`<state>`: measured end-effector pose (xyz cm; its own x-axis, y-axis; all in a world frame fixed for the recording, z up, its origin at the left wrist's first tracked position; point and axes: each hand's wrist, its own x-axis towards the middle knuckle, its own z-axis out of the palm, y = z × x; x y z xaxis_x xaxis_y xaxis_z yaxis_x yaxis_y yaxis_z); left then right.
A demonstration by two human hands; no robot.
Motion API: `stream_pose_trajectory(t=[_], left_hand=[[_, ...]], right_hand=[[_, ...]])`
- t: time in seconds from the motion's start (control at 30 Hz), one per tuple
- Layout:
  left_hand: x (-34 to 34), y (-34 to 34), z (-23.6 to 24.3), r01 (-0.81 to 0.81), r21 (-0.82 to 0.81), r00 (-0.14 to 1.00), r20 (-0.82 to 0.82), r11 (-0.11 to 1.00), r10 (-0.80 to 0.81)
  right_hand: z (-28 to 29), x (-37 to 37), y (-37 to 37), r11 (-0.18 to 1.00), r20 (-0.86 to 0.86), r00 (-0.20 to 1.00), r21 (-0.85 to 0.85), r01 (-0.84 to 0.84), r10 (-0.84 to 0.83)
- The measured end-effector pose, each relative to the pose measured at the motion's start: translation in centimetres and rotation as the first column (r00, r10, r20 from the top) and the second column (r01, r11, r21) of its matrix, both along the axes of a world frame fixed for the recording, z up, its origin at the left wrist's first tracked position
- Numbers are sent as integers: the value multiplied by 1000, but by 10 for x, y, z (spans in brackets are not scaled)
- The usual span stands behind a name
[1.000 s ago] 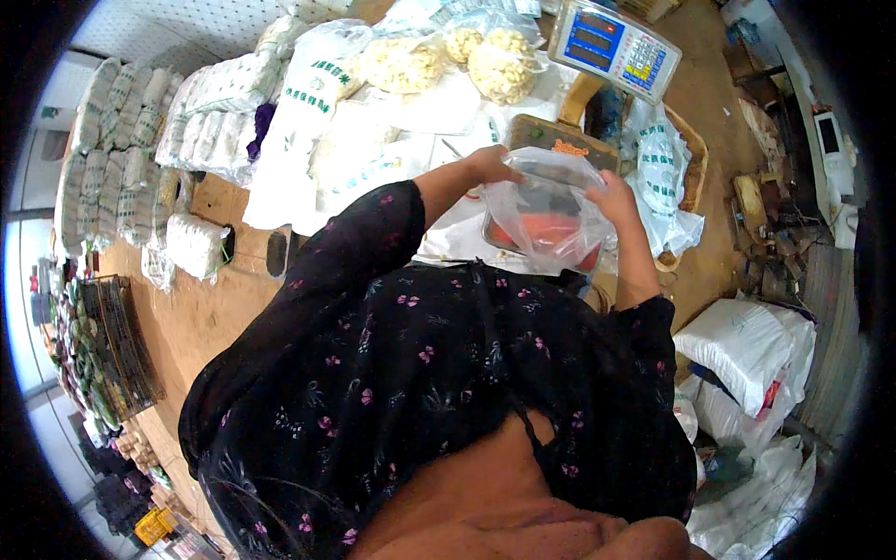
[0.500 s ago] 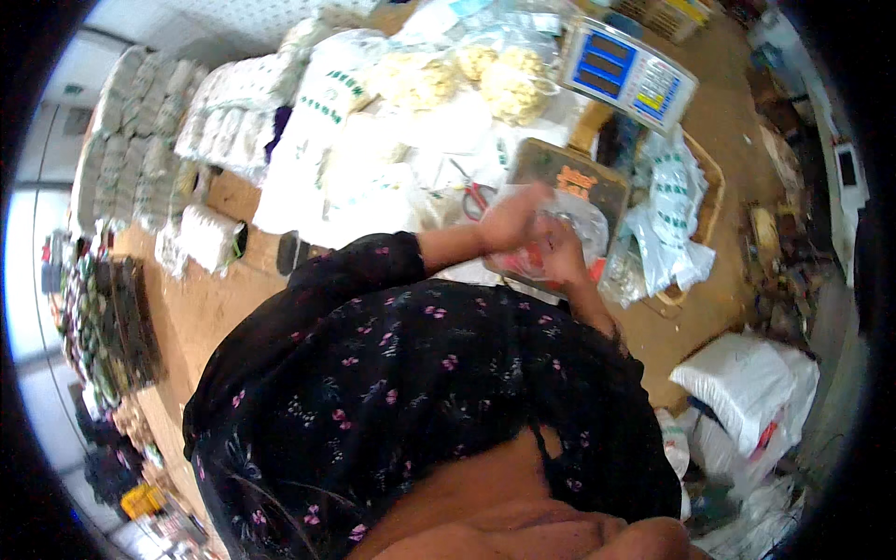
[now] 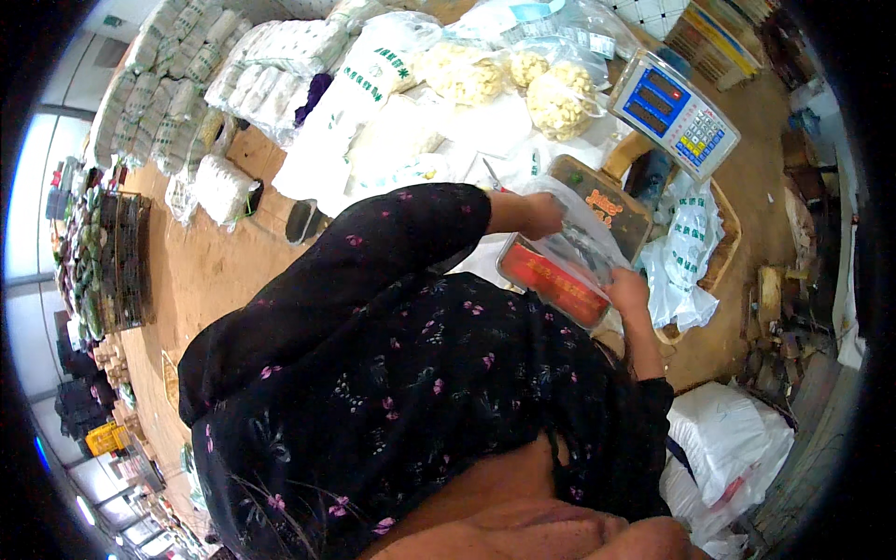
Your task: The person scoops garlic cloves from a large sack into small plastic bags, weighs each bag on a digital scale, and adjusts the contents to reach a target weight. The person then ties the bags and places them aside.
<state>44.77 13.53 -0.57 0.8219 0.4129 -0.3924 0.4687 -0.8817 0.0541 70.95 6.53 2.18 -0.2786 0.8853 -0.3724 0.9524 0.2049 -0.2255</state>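
Note:
A clear plastic bag (image 3: 583,229) is stretched between my two hands over the dark, worn platform (image 3: 644,222) of a weighing scale. My left hand (image 3: 539,215) grips the bag's upper left side with curled fingers. Lower and to the right, my right hand (image 3: 628,291) pinches the bag's edge. The near part of the platform shows a red panel (image 3: 558,280), partly under the bag. Beside my left hand lie scissors (image 3: 493,175) with red handles, partly covered by my arm. The scale's blue and white display (image 3: 674,112) stands beyond the platform.
Tied clear bags of pale yellow pieces (image 3: 563,101) lie on white sheeting past my hands. Stacks of white packs (image 3: 168,107) stand far left. Right of the scale, a light blue printed plastic bag (image 3: 686,238) hangs over a basket (image 3: 728,233). White sacks (image 3: 733,439) rest at lower right.
My hands were close together over the platform; now they are apart with the plastic bag spread between them. The red panel shows more clearly, and the whole view has shifted slightly.

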Motion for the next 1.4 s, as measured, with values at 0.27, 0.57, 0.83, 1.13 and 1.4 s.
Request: stream_pose_trajectory(t=[0.27,0.57,0.83,1.13,1.4], left_hand=[[26,-4,17,31,-464,722,623,885,301],[-105,-103,60,-215,-778,408,478,591,778],[-303,-236,-67,-618,-782,-13,-91,-79,996],[-331,-144,-83,-377,-851,-132,441,366,888],[-320,-107,-85,-415,-806,182,382,423,906]], right_hand=[[20,-50,9,986,-297,947,148,-82,123],[-1,-56,28,979,-472,858,-69,190,-200],[68,-115,-2,942,-590,735,-195,272,-334],[-25,-295,-11,990,-609,790,-141,-15,-75],[-100,-320,-2,995,-485,875,83,52,-5]])
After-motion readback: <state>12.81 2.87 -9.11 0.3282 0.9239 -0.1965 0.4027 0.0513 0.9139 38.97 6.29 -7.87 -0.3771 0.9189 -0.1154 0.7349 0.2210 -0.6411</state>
